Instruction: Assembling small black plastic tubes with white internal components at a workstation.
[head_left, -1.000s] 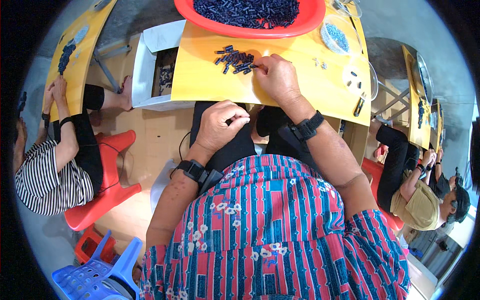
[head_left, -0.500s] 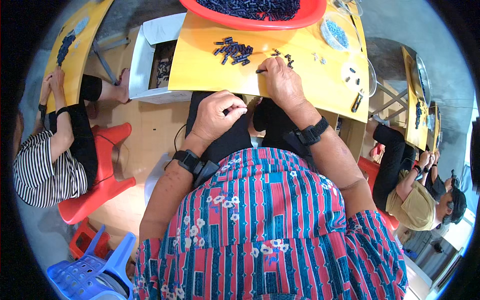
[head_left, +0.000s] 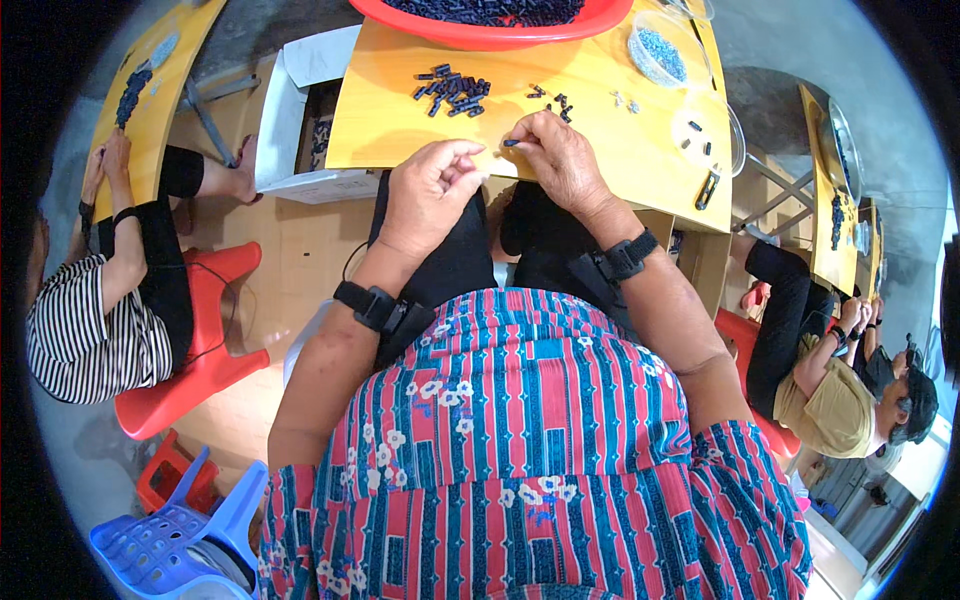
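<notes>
My right hand (head_left: 562,168) is over the table's near edge, thumb and forefinger pinching a small dark cylindrical piece (head_left: 511,143). Close by on its left, my left hand (head_left: 428,200) is raised to the same edge with curled fingers and the thumb towards the forefinger. Whatever its fingertips hold, if anything, is too small to make out. Beyond the hands on the yellow table (head_left: 380,135) lies a pile of short black cylindrical pieces (head_left: 455,92). A looser group of smaller black bits (head_left: 562,106) lies to its right, then a few pale bits (head_left: 627,102).
A red basin (head_left: 490,40) full of dark pieces stands at the back. Right of it is a clear bowl (head_left: 640,62) of blue bits. A black tool-like object (head_left: 708,188) lies near the right edge. An open white box (head_left: 280,130) stands left. Other people sit at tables on both sides.
My left hand has moved up to the table edge, nearer my right hand, and its fingers have loosened somewhat. The right hand still pinches the dark piece and has shifted slightly left.
</notes>
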